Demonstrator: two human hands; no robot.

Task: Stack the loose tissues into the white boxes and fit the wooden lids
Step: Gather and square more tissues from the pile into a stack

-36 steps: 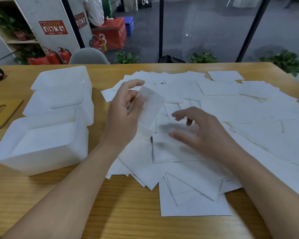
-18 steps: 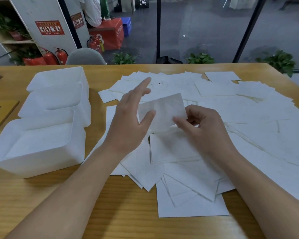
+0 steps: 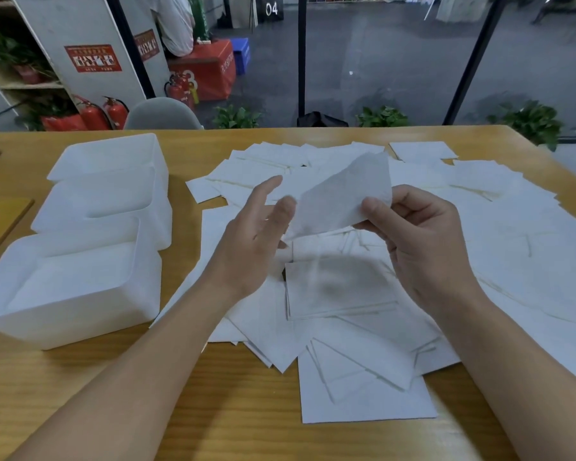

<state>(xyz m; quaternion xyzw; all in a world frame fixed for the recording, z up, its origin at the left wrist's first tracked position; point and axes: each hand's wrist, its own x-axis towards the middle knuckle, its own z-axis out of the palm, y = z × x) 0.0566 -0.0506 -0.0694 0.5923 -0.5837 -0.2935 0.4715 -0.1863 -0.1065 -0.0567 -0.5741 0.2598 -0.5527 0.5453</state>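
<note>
**One tissue pinched in my right hand, left hand open beside it**

My right hand (image 3: 423, 241) pinches a single tissue (image 3: 341, 197) at its near right edge, thumb on top, fingers curled behind it. The sheet stands lifted above the pile, tilted, its far corner up, and it sags a little between my hands. My left hand (image 3: 253, 234) is open, fingers straight and relaxed, thumb tip at the tissue's left edge. Touching or just short of it, I cannot tell; that part is blurred.

Handling, as I judge it: very light, soft, limp, easy to crease or tear. Nothing to grip hard. It is best taken by an edge or corner with a light pinch, with a second hand to keep it flat.

The loose tissues (image 3: 479, 234) lie spread over the wooden table (image 3: 213, 410), overlapping, under and around both hands. A squared small stack (image 3: 340, 291) sits right below my hands. Three white boxes (image 3: 90, 267) stand in a row at my left, well apart from the held sheet, with no lids on. A wooden lid (image 3: 0, 224) lies flat at the far left edge, partly cut off by the frame.
</note>
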